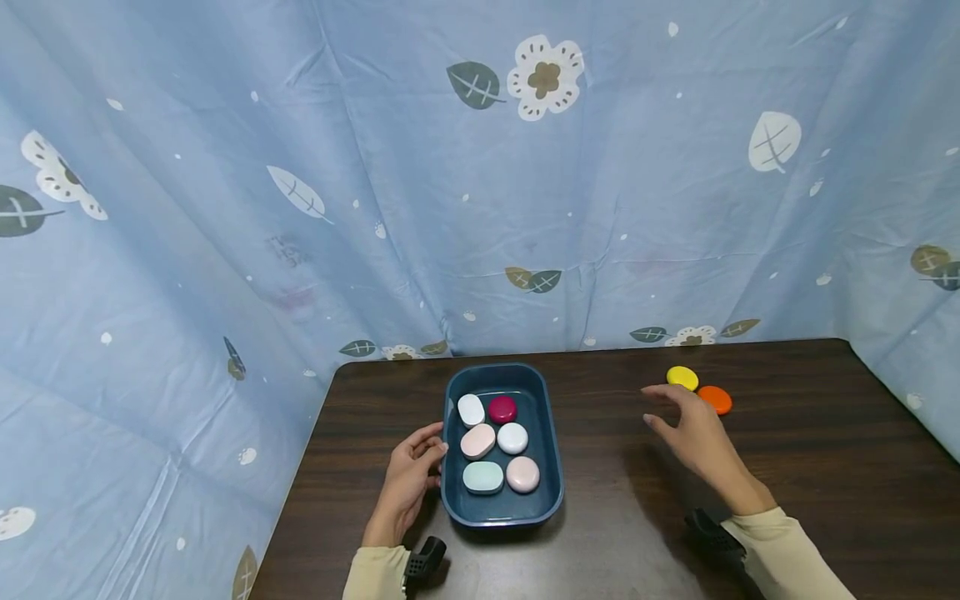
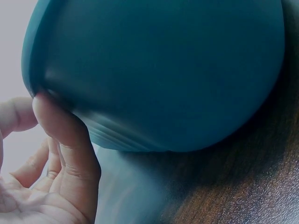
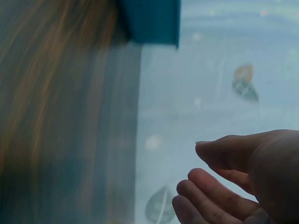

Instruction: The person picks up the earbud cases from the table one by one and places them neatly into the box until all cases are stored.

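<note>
A dark blue tray point(image 1: 555, 467) with rounded corners stands on the table. Inside it lie smooth soap-like pieces: a white oval point(image 1: 471, 410), a magenta round point(image 1: 502, 409), a pale pink oval point(image 1: 477, 442), a white round point(image 1: 513, 438), a mint oval point(image 1: 483, 477) and a pale pink round point(image 1: 522, 474). At the tray's left side my left hand point(image 1: 408, 479) grips the rim, its thumb point(image 2: 60, 121) against the wall. My right hand point(image 1: 701, 437) hovers over the table, thumb and fingers apart, holding nothing. Just beyond it lie a yellow disc point(image 1: 682, 377) and an orange disc point(image 1: 715, 400).
The dark wood-grain table point(image 1: 600, 533) ends at a back edge close behind the tray. A blue curtain point(image 1: 420, 183) printed with leaves and flowers hangs behind it and along the sides. Black straps point(image 1: 425, 558) sit at both wrists.
</note>
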Available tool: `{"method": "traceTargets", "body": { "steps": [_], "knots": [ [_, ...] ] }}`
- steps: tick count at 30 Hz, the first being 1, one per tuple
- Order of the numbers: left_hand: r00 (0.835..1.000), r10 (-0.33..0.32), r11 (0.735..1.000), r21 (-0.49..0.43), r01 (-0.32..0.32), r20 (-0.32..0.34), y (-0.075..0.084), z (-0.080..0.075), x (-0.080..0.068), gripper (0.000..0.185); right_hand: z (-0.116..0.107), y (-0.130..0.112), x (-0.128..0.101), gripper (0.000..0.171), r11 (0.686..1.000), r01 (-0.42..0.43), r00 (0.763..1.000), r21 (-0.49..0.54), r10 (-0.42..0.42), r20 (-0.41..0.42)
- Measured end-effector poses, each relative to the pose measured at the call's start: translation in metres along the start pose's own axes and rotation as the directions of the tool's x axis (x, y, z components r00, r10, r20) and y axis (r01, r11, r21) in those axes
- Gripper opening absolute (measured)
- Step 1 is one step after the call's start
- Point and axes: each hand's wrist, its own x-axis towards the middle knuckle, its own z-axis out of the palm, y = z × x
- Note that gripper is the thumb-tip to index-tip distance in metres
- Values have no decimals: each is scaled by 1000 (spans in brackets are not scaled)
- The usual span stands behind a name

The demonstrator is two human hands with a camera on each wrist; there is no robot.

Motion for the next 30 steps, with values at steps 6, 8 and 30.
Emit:
{"method": "traceTargets", "body": {
  "steps": [6,8,30],
  "knots": [
    [1000,-7,1000,3,7,-2,0,0,0,45,-12,33,-3,43,997,-33,997,-70,28,-71],
    [1000,-9,1000,4,9,-5,0,0,0,45,-15,41,-3,43,996,-49,995,-79,42,-86],
    [1000,5,1000,-9,-5,2,-1,0,0,45,-32,91,4,53,958,-227,974,-173,227,-21]
  ]
}}
